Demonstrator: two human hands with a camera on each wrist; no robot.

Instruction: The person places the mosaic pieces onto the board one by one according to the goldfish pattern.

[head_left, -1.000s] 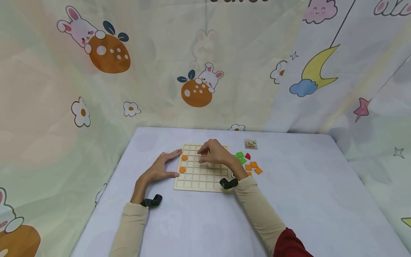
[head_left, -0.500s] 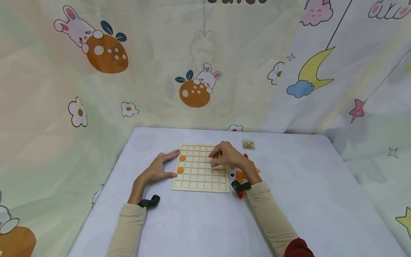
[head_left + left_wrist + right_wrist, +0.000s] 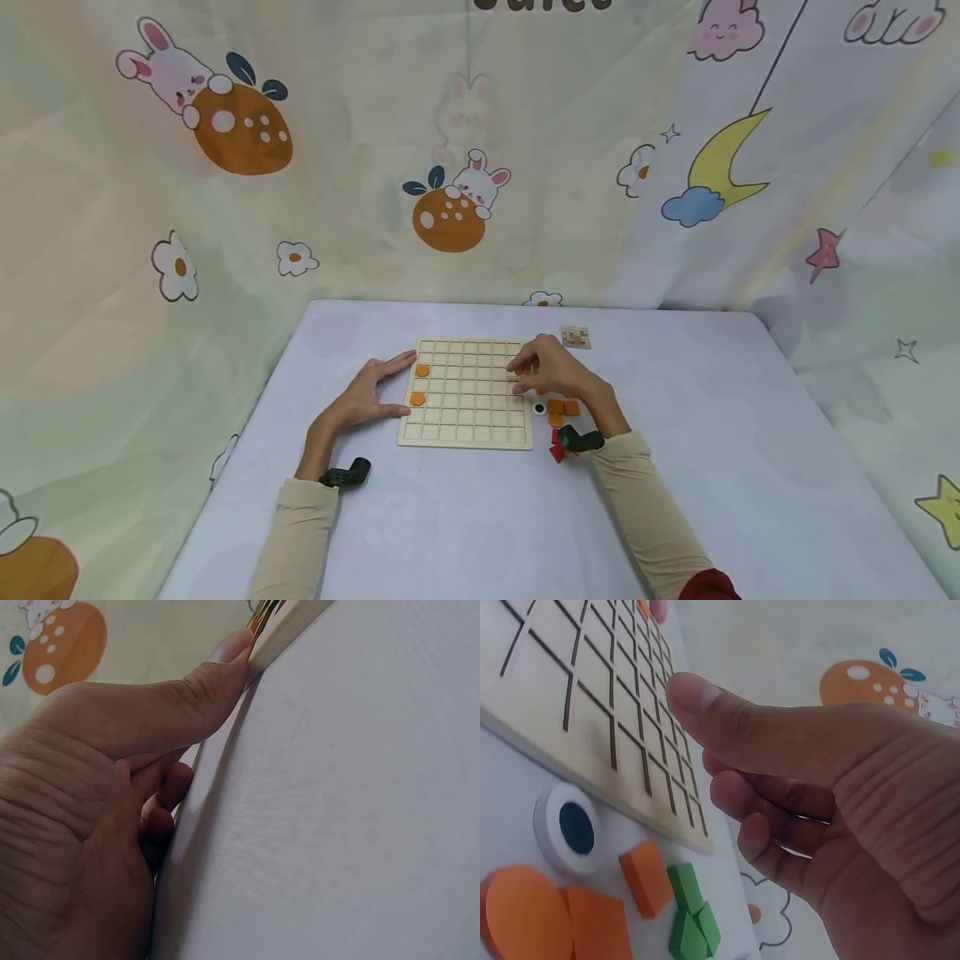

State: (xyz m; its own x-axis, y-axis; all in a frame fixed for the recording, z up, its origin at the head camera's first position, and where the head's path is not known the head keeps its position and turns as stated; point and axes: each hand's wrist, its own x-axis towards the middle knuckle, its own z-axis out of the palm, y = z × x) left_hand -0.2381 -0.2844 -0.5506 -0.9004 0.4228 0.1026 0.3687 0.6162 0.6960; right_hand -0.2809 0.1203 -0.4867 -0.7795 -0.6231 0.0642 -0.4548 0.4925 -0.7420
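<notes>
"What does the head view show?"

"A pale gridded board [image 3: 467, 402] lies flat on a white table [image 3: 450, 517]. The left hand [image 3: 360, 398] is spread wide, thumb and fingers apart, touching the board's left edge. The right hand [image 3: 551, 367] is at the board's right side, its fingers loosely bent, the thumb apart from them."

"And the pieces?"

"Two orange discs [image 3: 423, 371] sit on the board near its left edge, one farther away than the other. Just right of the board are orange pieces [image 3: 572, 407], red pieces [image 3: 557, 452] and a white disc [image 3: 539, 409] with a black centre. A small patterned card [image 3: 576, 337] lies near the table's far edge."

"The left wrist view?"

"The thumb tip presses against the board's edge. Most of the fingers are hidden behind the thumb."

"And the right wrist?"

"A gap shows between thumb and bent fingers. I can't tell whether the thumb touches the board. Green pieces [image 3: 694, 922] cluster beside an orange block, near the white disc."
</notes>
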